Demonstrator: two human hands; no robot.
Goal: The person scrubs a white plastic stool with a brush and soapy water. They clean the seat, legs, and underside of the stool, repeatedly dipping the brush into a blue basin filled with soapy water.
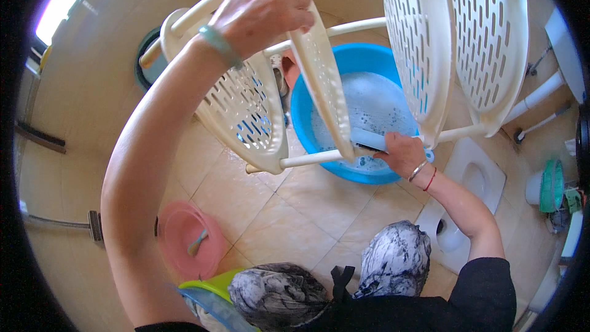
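Observation:
A cream plastic rack (417,55) with several slotted, rounded shelves lies tipped on its side, partly over a blue basin (306,120). Whitish soapy water (368,97) with bubbles fills the basin's lower part. At the top of the view, my left hand (267,7) holds the upper edge of one shelf (320,74); its fingertips are partly hidden. My right hand (405,154) grips a light-blue scrubbing brush (368,138), dark bristles facing down. The brush head is by the lower end of that same shelf, above the basin.
A pink basin (170,221) containing a small brush (197,243) sits at lower left. To the right, a white squat toilet (470,184) is set in the tiled floor (295,216). A dark-rimmed basin (140,67) stands behind the rack; a green basket (551,186) is far right.

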